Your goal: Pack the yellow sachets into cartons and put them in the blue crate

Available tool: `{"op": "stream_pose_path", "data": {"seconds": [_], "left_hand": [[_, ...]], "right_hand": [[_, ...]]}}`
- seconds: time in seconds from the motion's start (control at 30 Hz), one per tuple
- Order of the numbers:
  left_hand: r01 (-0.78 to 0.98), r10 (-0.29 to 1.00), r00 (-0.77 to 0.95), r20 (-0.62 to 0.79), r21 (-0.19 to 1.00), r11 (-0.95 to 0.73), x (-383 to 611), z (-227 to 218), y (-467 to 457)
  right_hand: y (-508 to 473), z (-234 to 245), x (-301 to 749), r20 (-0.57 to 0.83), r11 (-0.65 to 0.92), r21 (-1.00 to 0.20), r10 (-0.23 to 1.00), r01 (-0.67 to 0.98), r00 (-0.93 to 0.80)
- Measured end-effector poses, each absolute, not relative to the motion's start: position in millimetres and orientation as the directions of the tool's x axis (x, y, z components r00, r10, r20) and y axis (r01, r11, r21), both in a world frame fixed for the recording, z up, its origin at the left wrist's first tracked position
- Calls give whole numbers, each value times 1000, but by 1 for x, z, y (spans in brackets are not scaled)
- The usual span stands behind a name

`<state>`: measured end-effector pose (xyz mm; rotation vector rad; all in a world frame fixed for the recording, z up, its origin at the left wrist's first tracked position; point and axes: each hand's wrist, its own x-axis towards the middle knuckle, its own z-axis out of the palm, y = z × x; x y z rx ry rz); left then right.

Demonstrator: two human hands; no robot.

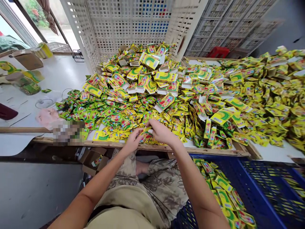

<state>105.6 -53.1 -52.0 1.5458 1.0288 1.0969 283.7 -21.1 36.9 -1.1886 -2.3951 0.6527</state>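
Over the table's front edge, my left hand pinches with thumb and forefinger at the near side of a small green-and-red packet. Close by on the right, my right hand is curled with its fingertips pressed together above that packet. What exactly the right fingertips grip is too small to make out. A heap of small shiny green and yellow packets lies just beyond both hands. On and behind it are yellow cardboard boxes, many with white flaps standing open.
A large white perforated crate lies tipped toward me behind the heap. Blue crates at lower right hold filled boxes. A clear jar and a pink plastic bag are at left. A wooden strip edges the table. More packets spread rightward.
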Motion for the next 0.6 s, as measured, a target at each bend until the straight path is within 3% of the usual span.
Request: {"op": "stream_pose_path", "data": {"seconds": [0.1,0.17,0.27,0.37,0.5,0.6], "left_hand": [[7,960,252,121,992,-127,104,-54,-53],[-50,961,258,101,995,-91,104,-55,-53],[-101,956,276,100,992,-74,106,-53,-51],[-98,956,278,98,993,-73,107,-50,-50],[-19,963,260,70,998,-67,108,-47,-50],[-4,961,270,66,998,-67,108,-48,-49]], "right_hand": [[-16,31,287,183,475,-720,833,506,-522],[-16,28,290,190,411,-751,884,517,-427],[-18,27,287,203,402,-669,908,625,-367],[-18,31,281,187,473,-587,869,657,-459],[-14,37,277,154,555,-599,787,577,-597],[-12,34,275,221,500,-606,853,619,-472]]}}
